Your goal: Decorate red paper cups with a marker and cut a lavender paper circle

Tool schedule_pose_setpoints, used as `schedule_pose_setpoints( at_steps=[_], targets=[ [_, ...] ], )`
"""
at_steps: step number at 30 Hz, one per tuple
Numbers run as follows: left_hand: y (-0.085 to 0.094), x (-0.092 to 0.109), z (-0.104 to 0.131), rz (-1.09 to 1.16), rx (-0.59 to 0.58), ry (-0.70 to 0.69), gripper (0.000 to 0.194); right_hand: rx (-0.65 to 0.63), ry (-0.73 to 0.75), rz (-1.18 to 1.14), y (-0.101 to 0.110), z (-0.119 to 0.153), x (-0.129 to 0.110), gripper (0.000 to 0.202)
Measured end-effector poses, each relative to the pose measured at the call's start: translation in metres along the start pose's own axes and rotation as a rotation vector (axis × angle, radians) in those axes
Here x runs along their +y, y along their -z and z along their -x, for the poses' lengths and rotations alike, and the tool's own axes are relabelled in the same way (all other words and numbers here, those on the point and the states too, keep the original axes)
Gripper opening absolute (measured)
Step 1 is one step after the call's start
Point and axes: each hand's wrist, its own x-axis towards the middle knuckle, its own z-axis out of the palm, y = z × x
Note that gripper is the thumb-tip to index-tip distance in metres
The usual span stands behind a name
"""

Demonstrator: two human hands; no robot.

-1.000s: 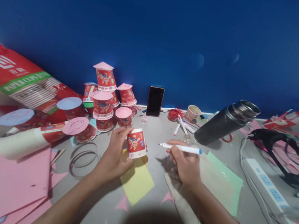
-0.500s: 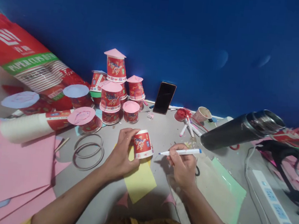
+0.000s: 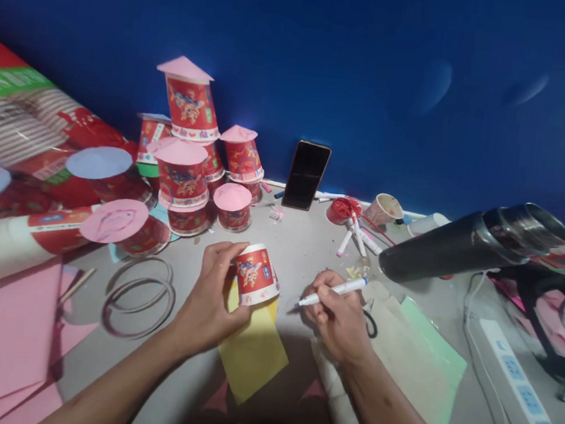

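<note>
My left hand (image 3: 216, 292) grips a red paper cup (image 3: 255, 273) by its left side, upside down and slightly tilted, with its white patterned rim at the bottom. Beneath the cup lies a yellow sheet of paper (image 3: 254, 362). In my right hand (image 3: 339, 317) is a white marker (image 3: 337, 292) with a blue end, held like a pen. Its tip points left toward the cup, apart from it. Left of the cup, two grey rings (image 3: 140, 298) overlap on the table.
Decorated cups (image 3: 184, 172) with pink paper tops are stacked at the back left. A phone (image 3: 306, 176) leans against the blue wall. Loose markers (image 3: 357, 238), a dark flask (image 3: 459, 246) and a power strip (image 3: 514, 374) are on the right. Pink paper (image 3: 0, 338) lies at left.
The view has shifted, so the things at left sit further left. My left hand still holds the cup. The marker has tilted more steeply, its tip lower.
</note>
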Motion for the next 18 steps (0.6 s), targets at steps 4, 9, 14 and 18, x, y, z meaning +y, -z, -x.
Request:
schedule_pose_setpoints(
  at_steps=[4,9,14,18],
  targets=[
    [0.001,0.001,-0.002,0.003,-0.023,0.068,0.088,0.080,0.025,0.129,-0.002,0.006,0.001,0.036],
    [-0.001,0.002,0.000,0.017,-0.026,0.081,0.090,0.091,0.334,0.512,-0.008,0.023,0.005,0.007],
    [-0.002,0.003,0.003,0.017,-0.051,0.047,0.092,-0.035,0.625,0.722,-0.008,0.028,0.005,0.007],
    [-0.002,0.005,0.005,0.010,-0.057,0.007,0.093,-0.114,0.697,0.778,-0.007,0.026,0.005,0.008]
  ],
)
